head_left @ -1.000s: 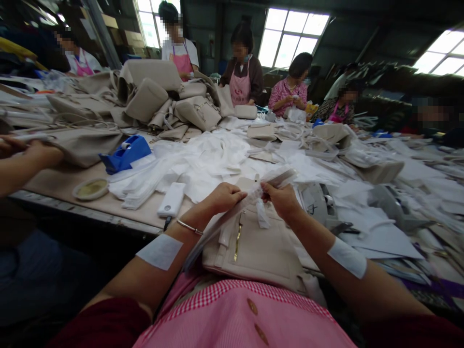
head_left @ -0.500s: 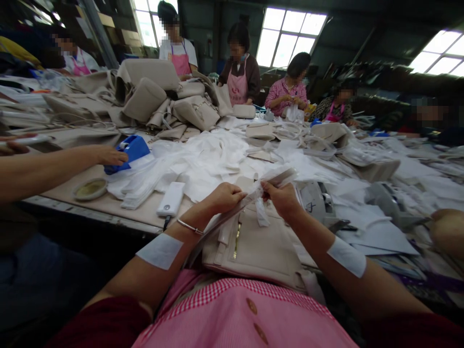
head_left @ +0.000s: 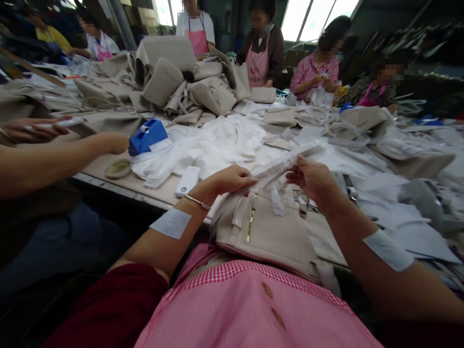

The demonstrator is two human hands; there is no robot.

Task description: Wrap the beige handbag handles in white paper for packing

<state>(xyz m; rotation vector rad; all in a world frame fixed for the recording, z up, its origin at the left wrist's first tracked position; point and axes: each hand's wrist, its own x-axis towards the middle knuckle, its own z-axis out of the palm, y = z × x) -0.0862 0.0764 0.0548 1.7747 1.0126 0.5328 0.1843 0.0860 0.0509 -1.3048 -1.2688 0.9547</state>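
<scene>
A beige handbag (head_left: 282,239) with a gold zipper (head_left: 251,225) lies on the table edge against my pink apron. Above it runs a bag strap (head_left: 272,166) in a clear plastic wrap, slanting up to the right. My left hand (head_left: 234,180) is closed around the strap's nearer part. Farther along, my right hand (head_left: 314,178) pinches the wrapped strap between thumb and fingers, its other fingers curled below. A small white strip (head_left: 277,201) hangs over the bag between my hands. White patches are stuck on both my forearms.
White wrapping sheets (head_left: 224,137) cover the table's middle, with piled beige bags (head_left: 166,58) behind. A blue tape dispenser (head_left: 148,136), a round dish (head_left: 118,168) and a white power bank (head_left: 187,181) are at left. A co-worker's arm (head_left: 65,164) reaches in there. Grey dispensers (head_left: 429,205) stand right.
My right hand has moved away from my left along the strap, its fingers loosening somewhat. The view has shifted, so the table things appear farther right. The co-worker's hand at left has shifted slightly.
</scene>
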